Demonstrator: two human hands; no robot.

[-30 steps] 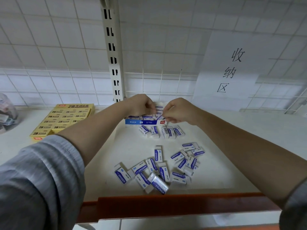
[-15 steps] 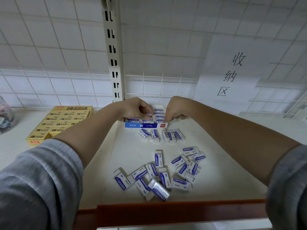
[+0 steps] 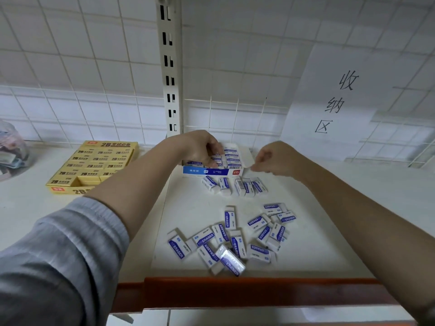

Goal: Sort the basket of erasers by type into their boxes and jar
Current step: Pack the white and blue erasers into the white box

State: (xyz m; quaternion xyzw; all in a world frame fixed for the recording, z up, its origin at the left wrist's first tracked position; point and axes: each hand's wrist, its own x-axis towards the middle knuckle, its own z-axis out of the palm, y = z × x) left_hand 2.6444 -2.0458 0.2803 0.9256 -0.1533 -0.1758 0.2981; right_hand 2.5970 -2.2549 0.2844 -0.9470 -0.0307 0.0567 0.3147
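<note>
erasers (image 3: 231,241), white with blue sleeves marked "eraser", lie loose in a scattered heap on the white shelf (image 3: 317,236), near its orange front edge (image 3: 247,291). a smaller row of the same erasers (image 3: 235,185) stands just in front of the blue-and-white eraser box (image 3: 211,171). box sits at the back of the shelf, open on top, partly filled with rows of erasers.

left hand (image 3: 200,149): reaches into the box from the left, fingers curled down onto the erasers inside; grip on one of them, though which one cannot be told. grey sleeve (image 3: 58,262) on that arm.

right hand (image 3: 273,158): hovers just right of the box, fingers curled in, thumb and forefinger pinched together; whether anything is held between them cannot be told.

yellow 2b eraser box (image 3: 94,165) well to the left, nearly full, one gap at its front. clear jar (image 3: 11,156) at far left edge, contents blurred. paper sign (image 3: 341,102) with handwritten characters hangs on the wire grid behind.
</note>
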